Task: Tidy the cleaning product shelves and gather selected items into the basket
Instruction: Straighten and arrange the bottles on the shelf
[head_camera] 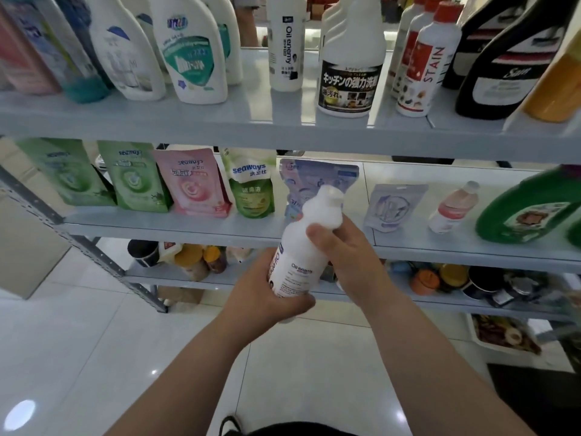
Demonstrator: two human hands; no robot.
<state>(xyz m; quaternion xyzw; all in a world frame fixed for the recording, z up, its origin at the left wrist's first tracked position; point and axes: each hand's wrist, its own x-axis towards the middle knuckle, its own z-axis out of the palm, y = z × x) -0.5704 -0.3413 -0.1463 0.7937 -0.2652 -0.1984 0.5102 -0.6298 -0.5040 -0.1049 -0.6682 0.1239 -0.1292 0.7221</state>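
My left hand [267, 294] grips the white Oil enemy bottle [301, 253] at its base, my right hand [349, 256] its neck

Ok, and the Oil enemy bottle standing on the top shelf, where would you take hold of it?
Around its straight middle, from the front. The Oil enemy bottle stands upright near the front of the shelf, slim and round, with gaps on both sides. Both hands are busy: left hand and right hand grip the held bottle.
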